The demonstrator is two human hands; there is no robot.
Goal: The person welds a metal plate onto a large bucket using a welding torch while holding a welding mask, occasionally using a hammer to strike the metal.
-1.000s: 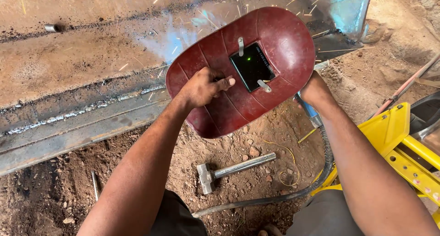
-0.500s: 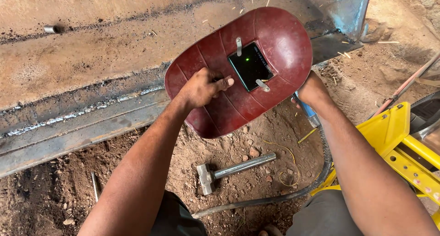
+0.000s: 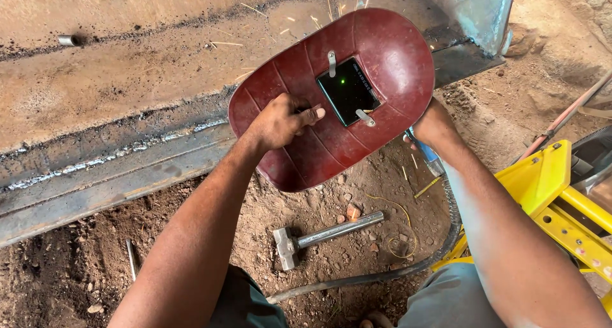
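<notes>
Welding shield (image 3: 376,60), dark red and oval, sits in front of you above the steel beam (image 3: 115,175), tilted so its upper end leans to the right. Your left hand (image 3: 280,121) is closed tight on the grip at the back of the shield, fingers wrapped around it and thumb pointing right toward the dark window (image 3: 349,91) set in the middle. A small green dot shows in that window, and two metal clips (image 3: 331,63) hold it at top and bottom.

Your right hand (image 3: 433,124) is mostly hidden behind the shield's lower right edge; you cannot tell how far it is closed. Just beside the wrist a blue-handled holder (image 3: 428,156) pokes out, and a dark cable (image 3: 408,270) runs from it down across the dirt floor (image 3: 76,283) toward your knees.

Thin yellow sparks (image 3: 255,9) streak over the rusty plate above the shield. A rough weld seam (image 3: 95,162) runs along the beam to the left. On the dirt below the shield lies a hammer (image 3: 325,233) with a steel handle, well apart from both hands. A yellow metal frame (image 3: 561,200) stands at your right, near your forearm.
</notes>
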